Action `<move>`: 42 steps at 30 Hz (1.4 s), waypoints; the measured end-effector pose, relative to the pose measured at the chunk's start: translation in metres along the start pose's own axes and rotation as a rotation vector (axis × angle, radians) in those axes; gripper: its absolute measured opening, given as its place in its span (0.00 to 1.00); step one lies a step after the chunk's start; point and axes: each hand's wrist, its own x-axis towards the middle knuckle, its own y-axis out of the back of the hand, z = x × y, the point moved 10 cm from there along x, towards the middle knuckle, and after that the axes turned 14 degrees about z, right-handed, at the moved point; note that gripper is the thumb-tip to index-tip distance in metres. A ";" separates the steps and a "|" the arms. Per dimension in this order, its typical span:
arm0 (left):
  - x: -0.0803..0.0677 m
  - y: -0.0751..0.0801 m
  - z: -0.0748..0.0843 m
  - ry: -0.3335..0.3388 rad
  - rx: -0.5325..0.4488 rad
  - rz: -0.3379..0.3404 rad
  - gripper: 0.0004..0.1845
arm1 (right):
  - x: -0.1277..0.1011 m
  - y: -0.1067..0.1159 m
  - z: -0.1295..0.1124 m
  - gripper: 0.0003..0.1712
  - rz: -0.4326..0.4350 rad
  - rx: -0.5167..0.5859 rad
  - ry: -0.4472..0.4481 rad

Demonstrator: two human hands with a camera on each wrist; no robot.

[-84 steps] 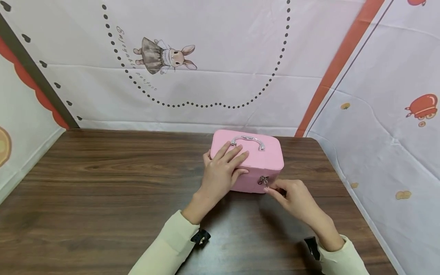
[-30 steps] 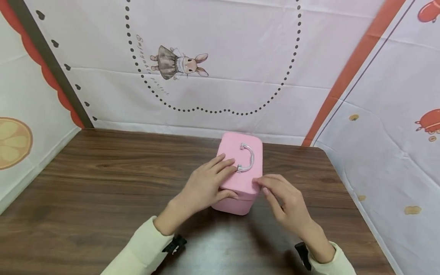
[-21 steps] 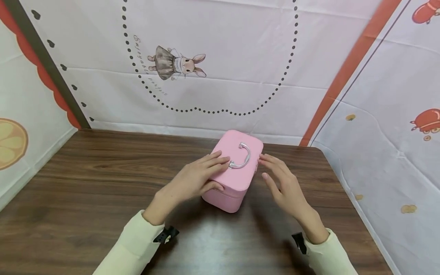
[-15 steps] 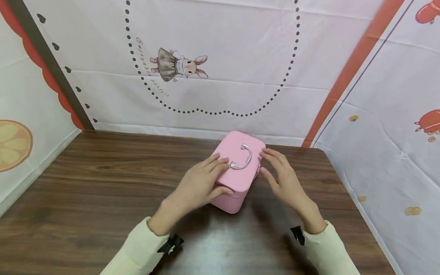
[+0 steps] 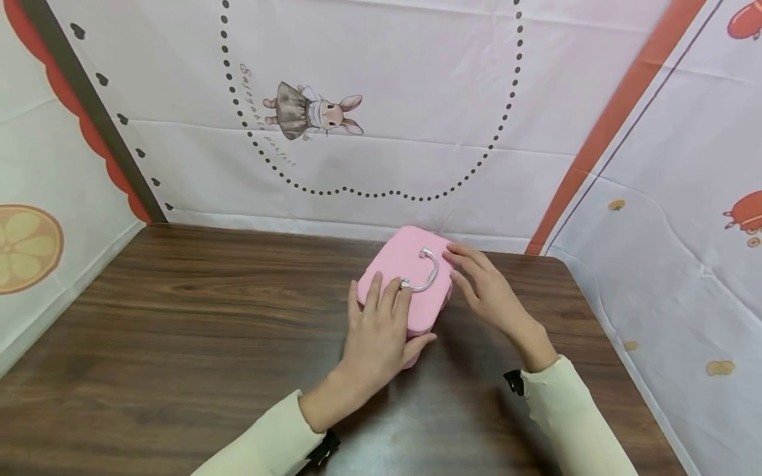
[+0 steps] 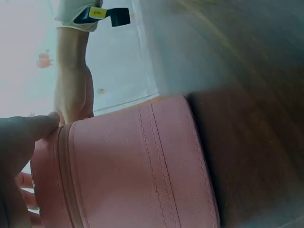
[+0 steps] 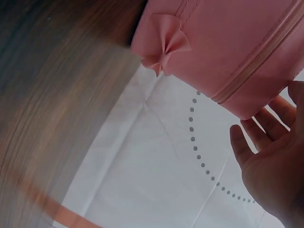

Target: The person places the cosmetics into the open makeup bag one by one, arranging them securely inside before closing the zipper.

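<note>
A pink zip-up vanity case (image 5: 411, 248) stands on the table, lid down, turned at an angle. Its silver handle (image 5: 433, 272) lies folded on the lid. My left hand (image 5: 376, 340) rests on the lid's near left part with fingers straight and spread, the thumb along the near edge. At the lid's right edge, my right hand (image 5: 494, 294) touches with its fingertips, fingers fairly straight. In the right wrist view a pink bow (image 7: 165, 47) decorates the case's side, and a zip (image 7: 259, 61) runs below the lid. The zip pulls are hidden.
The dark wood table (image 5: 208, 330) extends left and in front of the case. Its back edge meets a printed cloth wall (image 5: 417, 99) close behind the case. Another cloth wall (image 5: 667, 231) borders the right side.
The case has turned counter-clockwise, taking its zip pulls out of sight. My right hand has left the zip pulls and moved up to the lid's right edge. My left hand has shifted on the lid.
</note>
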 end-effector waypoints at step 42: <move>0.031 -0.065 -0.098 -0.113 -0.395 -0.114 0.26 | 0.002 0.001 -0.015 0.17 0.312 -0.383 0.014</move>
